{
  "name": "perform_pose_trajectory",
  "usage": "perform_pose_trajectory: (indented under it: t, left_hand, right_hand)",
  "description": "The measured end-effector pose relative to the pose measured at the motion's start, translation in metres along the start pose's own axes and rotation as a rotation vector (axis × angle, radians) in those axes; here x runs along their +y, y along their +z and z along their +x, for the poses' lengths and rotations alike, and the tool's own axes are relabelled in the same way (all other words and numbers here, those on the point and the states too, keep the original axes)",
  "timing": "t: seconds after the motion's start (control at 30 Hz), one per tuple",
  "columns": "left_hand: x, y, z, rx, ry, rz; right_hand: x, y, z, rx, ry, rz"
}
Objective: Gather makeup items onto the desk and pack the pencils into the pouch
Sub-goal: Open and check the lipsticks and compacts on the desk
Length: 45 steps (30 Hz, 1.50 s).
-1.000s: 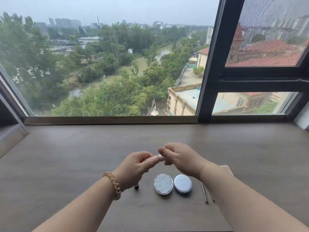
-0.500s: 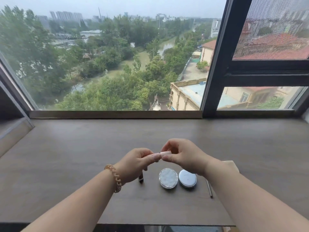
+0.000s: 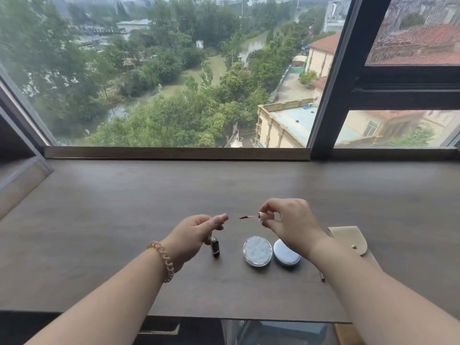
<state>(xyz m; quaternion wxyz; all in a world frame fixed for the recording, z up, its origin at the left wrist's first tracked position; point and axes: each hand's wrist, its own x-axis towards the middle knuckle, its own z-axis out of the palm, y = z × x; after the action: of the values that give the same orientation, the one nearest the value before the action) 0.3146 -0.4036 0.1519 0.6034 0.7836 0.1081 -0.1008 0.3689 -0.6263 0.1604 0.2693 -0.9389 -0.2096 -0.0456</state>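
Note:
My left hand (image 3: 196, 232) holds a small pink lip-gloss tube (image 3: 222, 218) above the desk. My right hand (image 3: 290, 224) pinches the tube's cap, and its wand applicator (image 3: 249, 217) with a dark tip points left, clear of the tube. On the desk below lie a dark lipstick (image 3: 215, 247), an open round compact (image 3: 257, 251) and its silver lid (image 3: 286, 253). A beige pouch (image 3: 349, 239) with a snap flap lies to the right. A pencil tip (image 3: 322, 277) shows beside my right forearm; the rest is hidden.
The brown desk (image 3: 124, 220) runs under a large window with a dark frame (image 3: 331, 95). Its front edge (image 3: 174, 313) is just below my forearms. A spiral bracelet (image 3: 163, 260) circles my left wrist.
My hands have drawn apart: the right hand pulled the cap and wand out of the tube, which stays in the left hand. The camera tilted down slightly.

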Motion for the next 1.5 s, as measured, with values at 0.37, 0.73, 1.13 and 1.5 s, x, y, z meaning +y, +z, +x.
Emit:
perform_pose_trajectory:
  t: [0.37,0.73,1.13,1.5]
  left_hand:
    - [-0.068,0.013,0.019,0.216,-0.093,-0.153]
    - [-0.106,0.056,0.033,0.294,-0.119,0.059]
    - [-0.124,0.078,0.048,0.383,-0.078,0.489]
    - [-0.13,0.086,0.051,0.41,-0.111,0.452]
  right_hand:
    - [0.02,0.078,-0.01,-0.147,0.325,0.186]
    - [0.025,0.148,0.011,-0.223,0.24,0.088]
    - [0.041,0.17,0.02,-0.23,0.154,-0.124]
    - [0.042,0.174,0.021,-0.251,0.147,-0.125]
